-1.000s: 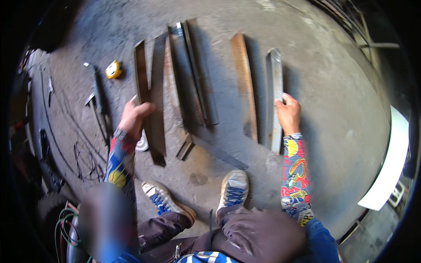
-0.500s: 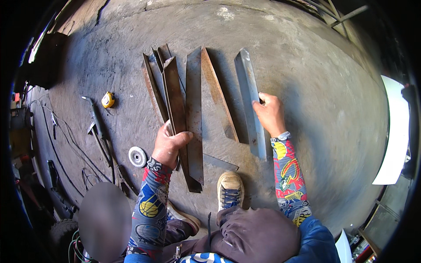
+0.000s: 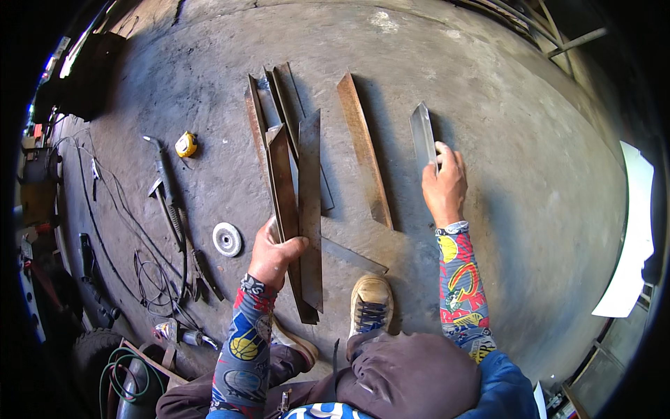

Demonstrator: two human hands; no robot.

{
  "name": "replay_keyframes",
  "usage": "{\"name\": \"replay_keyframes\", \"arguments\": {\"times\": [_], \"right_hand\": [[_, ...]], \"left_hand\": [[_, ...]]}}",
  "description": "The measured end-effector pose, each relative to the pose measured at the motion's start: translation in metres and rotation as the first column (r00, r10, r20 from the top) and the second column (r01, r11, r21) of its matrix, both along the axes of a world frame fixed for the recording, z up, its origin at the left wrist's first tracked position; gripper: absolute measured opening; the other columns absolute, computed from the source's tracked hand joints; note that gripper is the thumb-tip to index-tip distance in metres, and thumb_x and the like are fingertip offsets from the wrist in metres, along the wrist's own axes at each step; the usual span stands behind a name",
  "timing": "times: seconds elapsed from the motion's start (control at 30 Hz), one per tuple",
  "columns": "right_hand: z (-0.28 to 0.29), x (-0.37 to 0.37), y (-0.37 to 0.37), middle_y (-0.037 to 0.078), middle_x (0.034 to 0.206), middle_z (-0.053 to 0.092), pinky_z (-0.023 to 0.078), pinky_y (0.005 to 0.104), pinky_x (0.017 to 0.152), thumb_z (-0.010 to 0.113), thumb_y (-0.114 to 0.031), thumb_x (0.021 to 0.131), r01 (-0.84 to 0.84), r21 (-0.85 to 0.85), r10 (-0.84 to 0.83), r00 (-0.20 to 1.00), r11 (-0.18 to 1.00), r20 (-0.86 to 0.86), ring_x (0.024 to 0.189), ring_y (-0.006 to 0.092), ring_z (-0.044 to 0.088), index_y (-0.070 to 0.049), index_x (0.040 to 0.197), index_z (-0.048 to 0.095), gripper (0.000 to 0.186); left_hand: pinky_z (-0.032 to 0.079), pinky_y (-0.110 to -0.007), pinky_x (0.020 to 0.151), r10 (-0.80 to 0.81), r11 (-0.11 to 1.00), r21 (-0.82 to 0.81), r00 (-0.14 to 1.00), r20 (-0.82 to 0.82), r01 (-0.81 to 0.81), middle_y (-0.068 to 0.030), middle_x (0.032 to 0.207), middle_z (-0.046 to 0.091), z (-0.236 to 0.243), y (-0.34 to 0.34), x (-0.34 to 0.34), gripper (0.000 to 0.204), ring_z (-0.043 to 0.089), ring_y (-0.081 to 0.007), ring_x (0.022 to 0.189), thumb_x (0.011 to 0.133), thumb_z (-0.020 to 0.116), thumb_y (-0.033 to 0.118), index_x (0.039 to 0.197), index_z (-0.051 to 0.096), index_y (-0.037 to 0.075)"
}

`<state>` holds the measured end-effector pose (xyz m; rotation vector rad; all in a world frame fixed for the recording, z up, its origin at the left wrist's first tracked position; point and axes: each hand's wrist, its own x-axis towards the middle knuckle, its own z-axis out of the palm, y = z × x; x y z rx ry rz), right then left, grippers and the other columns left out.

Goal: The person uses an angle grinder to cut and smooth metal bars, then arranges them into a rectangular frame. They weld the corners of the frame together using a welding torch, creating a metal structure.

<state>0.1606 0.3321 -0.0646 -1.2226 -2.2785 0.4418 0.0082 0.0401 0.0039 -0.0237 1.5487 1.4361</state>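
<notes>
My left hand (image 3: pixel 274 255) is wrapped round a bundle of steel angle bars, a brown angle bar (image 3: pixel 282 183) and a grey angle bar (image 3: pixel 311 209) among them, held above the floor. Behind them lie more rusty angle bars (image 3: pixel 256 119), partly covered by the bundle. On the right, my right hand (image 3: pixel 445 185) is closed on a shiny grey angle bar (image 3: pixel 421 133), its far end pointing away and its near part hidden by the hand. Between the hands a rusty angle bar (image 3: pixel 366 150) lies on the concrete. A thin grey metal strip (image 3: pixel 354 255) lies near my shoe.
At left on the floor are a yellow tape measure (image 3: pixel 185 144), a round abrasive disc (image 3: pixel 227 239), a hammer (image 3: pixel 167 209) and a black-handled torch (image 3: pixel 162 164) with cables. A cylinder (image 3: pixel 132 387) with hoses stands lower left. A white panel (image 3: pixel 626 230) is at far right.
My left hand has come nearer to me with the bundle, some bars staying behind on the floor. My right hand has moved slightly away, its bar now looking shorter from this angle.
</notes>
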Motion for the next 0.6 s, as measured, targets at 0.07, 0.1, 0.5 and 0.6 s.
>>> {"name": "replay_keyframes", "arguments": {"times": [0.07,0.1,0.5,0.6], "right_hand": [[-0.011,-0.014,-0.011,0.022,0.098,0.072,0.053,0.0526,0.083,0.070,-0.021,0.089,-0.117,-0.327,0.145,0.987,0.938,0.062,0.091,0.0439,0.068,-0.001,0.107,0.071,0.027],[-0.019,-0.023,-0.015,0.023,0.099,0.072,0.053,0.0527,0.084,0.071,-0.022,0.089,-0.213,-0.438,0.252,0.967,0.873,0.030,0.093,0.0442,0.068,-0.001,0.108,0.071,0.029],[-0.050,-0.166,-0.038,0.023,0.087,0.071,0.054,0.0521,0.074,0.067,-0.022,0.092,-0.533,-0.324,0.544,0.837,0.782,-0.063,0.084,0.0448,0.068,-0.002,0.087,0.069,0.021],[-0.035,-0.145,-0.028,0.021,0.083,0.071,0.053,0.0510,0.073,0.070,-0.025,0.093,-0.429,-0.412,0.314,0.895,0.804,-0.318,0.085,0.0396,0.071,-0.002,0.094,0.072,0.023]], "left_hand": [[0.053,-0.031,0.088,0.017,1.000,-0.004,1.000,-0.025,-0.017,-0.0025,0.111,0.069,0.003,-0.014,0.006,0.047,0.065,-0.0131,0.096,0.080,0.069,-0.002,0.126,0.060,-0.001],[0.053,-0.031,0.088,0.014,0.999,-0.042,0.999,-0.047,-0.016,-0.0022,0.112,0.069,0.005,-0.022,0.010,0.049,0.064,-0.0129,0.097,0.079,0.069,-0.003,0.127,0.060,-0.001],[0.052,-0.030,0.088,0.133,0.974,-0.173,0.987,-0.091,-0.147,-0.0024,0.110,0.069,0.034,-0.114,0.039,0.051,0.065,-0.0119,0.097,0.077,0.070,-0.001,0.127,0.059,0.000],[0.053,-0.030,0.087,0.127,0.973,-0.185,0.990,-0.064,-0.137,-0.0026,0.110,0.069,0.036,-0.110,0.032,0.051,0.065,-0.0123,0.096,0.077,0.069,-0.001,0.127,0.059,0.000]]}}
